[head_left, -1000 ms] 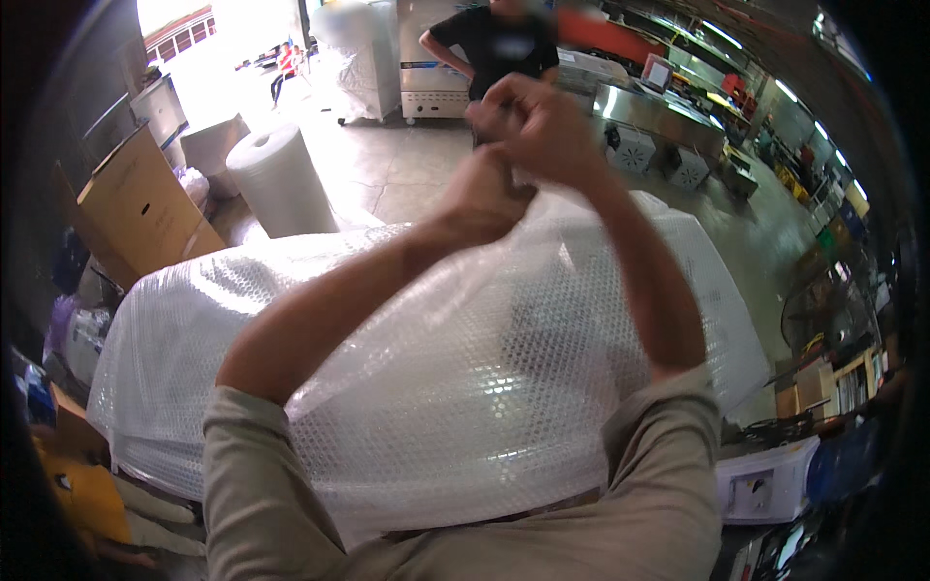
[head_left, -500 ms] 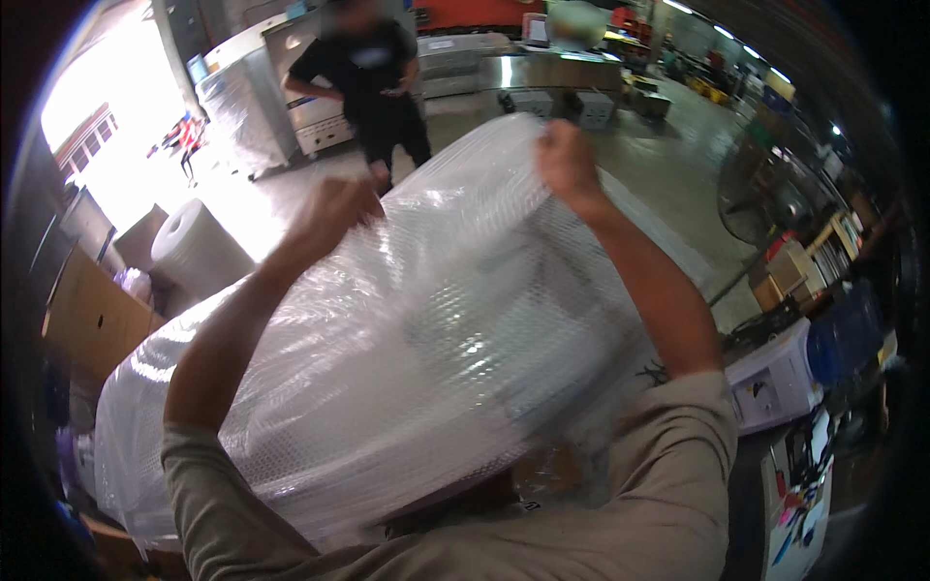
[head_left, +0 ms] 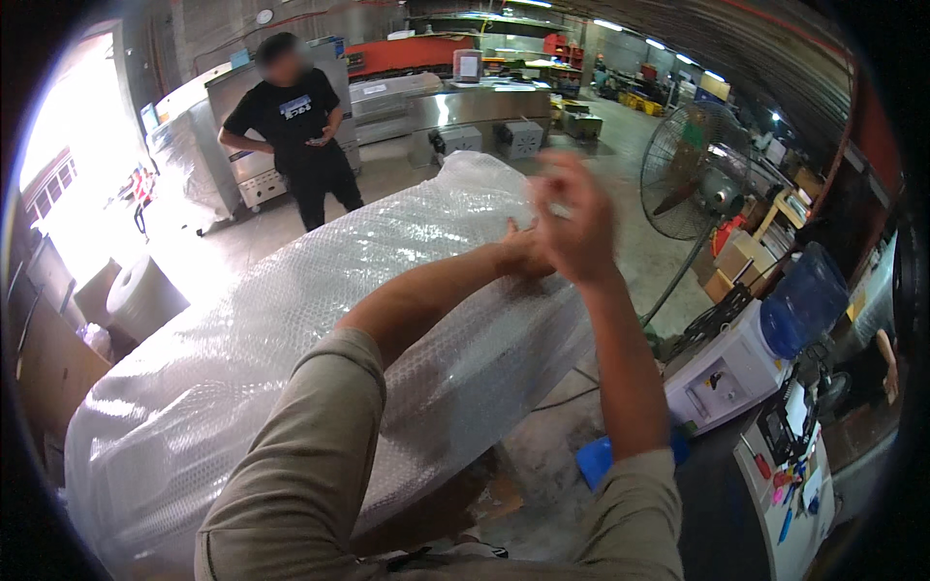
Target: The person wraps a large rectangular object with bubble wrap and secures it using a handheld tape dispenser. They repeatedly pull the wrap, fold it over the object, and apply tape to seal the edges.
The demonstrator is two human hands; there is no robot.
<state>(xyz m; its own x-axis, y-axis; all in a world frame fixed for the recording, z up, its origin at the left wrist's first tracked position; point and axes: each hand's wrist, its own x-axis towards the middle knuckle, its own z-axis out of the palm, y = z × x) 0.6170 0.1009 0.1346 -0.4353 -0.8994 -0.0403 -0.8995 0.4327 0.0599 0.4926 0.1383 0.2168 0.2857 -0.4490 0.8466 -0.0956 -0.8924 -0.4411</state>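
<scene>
A large, long bulky load lies in front of me under a sheet of clear bubble wrap (head_left: 291,300). What is underneath shows only faintly. My left hand (head_left: 524,249) reaches across to the wrap's right side near the far end, its fingers closed on the sheet and partly hidden by my other hand. Just above and to the right, my right hand (head_left: 577,218) is raised, its curled fingers smeared by motion. Whether it holds anything is unclear.
A person in black (head_left: 291,126) stands beyond the load. At right are a standing fan (head_left: 693,174), a water dispenser (head_left: 722,378) with a blue bottle and a table (head_left: 765,504) with tools. A roll of wrap (head_left: 145,295) stands at left.
The lifted sheet has come down flatter over the load. My left hand has crossed to the right side, beside my right hand. The view has shifted right.
</scene>
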